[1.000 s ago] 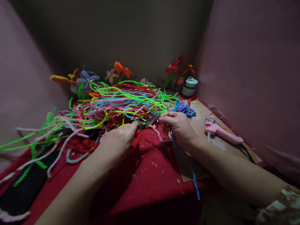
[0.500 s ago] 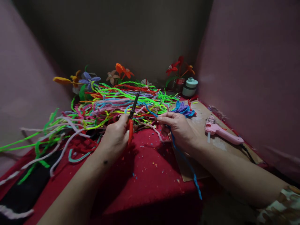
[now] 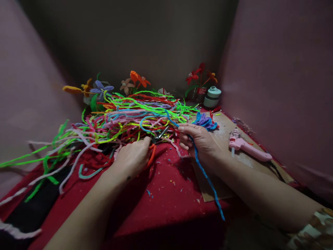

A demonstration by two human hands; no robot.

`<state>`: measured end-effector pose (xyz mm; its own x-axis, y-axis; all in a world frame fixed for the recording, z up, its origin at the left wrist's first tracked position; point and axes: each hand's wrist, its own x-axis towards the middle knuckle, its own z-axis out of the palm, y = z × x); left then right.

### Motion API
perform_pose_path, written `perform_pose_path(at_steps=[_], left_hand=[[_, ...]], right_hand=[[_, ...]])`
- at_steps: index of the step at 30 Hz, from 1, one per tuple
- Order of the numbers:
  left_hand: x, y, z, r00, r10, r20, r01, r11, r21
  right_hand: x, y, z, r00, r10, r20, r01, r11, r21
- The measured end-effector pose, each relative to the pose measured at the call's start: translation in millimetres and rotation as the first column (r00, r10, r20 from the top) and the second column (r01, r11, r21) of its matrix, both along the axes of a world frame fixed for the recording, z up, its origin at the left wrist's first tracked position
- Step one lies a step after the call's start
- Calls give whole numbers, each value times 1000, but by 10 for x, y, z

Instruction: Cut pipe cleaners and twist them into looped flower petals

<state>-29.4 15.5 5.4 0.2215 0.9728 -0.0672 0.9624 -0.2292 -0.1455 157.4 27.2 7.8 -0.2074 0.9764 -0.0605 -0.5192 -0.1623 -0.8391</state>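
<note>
My left hand (image 3: 136, 154) is closed around the orange handles of a pair of scissors (image 3: 160, 134). Their dark blades point up and right, close to the fingertips of my right hand (image 3: 196, 139). Between thumb and fingers, that right hand pinches a blue pipe cleaner (image 3: 205, 173). One end of it rises above the fingers to the upper left, and the long part hangs down over the red cloth and past the table edge. A large heap of coloured pipe cleaners (image 3: 130, 118) lies behind both hands.
On the right, a pink hot glue gun (image 3: 247, 147) rests on a brown board (image 3: 223, 132) near a blue and purple pipe-cleaner flower (image 3: 205, 120). Behind stand a pale green jar (image 3: 212, 97) and several finished flowers (image 3: 100, 88). Small clippings dot the red cloth (image 3: 166, 194).
My left hand has lowered and turned the scissors, so the blades swing from nearly upright to pointing right, nearer the blue pipe cleaner. My right hand keeps its pinch and has barely moved.
</note>
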Motion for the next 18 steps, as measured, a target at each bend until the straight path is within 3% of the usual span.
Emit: perform_pose_path(at_steps=[3, 7, 10, 12, 14, 16, 18], left_hand=[[-1, 9, -52, 999, -32, 24, 32, 999, -2], [-11, 33, -91, 977, -177, 121, 177, 984, 12], [9, 24, -42, 917, -204, 343, 199, 979, 50], [50, -5, 13, 769, -174, 614, 180, 982, 53], [103, -41, 61, 499, -72, 863, 144, 990, -1], [154, -75, 88, 234, 37, 972, 89, 994, -59], [188, -100, 97, 89, 83, 993, 32, 996, -86]], right_hand=[[2, 5, -16, 1000, 17, -19, -17, 1000, 5], [3, 8, -67, 993, 119, -20, -119, 993, 9], [-10, -18, -94, 984, 177, 15, -177, 984, 16], [-28, -52, -107, 980, 188, 59, -191, 980, 50], [-53, -93, -121, 976, 190, 108, -199, 977, 74], [-79, -129, -139, 968, 196, 157, -209, 975, 72], [-100, -153, -158, 959, 201, 199, -218, 974, 67]])
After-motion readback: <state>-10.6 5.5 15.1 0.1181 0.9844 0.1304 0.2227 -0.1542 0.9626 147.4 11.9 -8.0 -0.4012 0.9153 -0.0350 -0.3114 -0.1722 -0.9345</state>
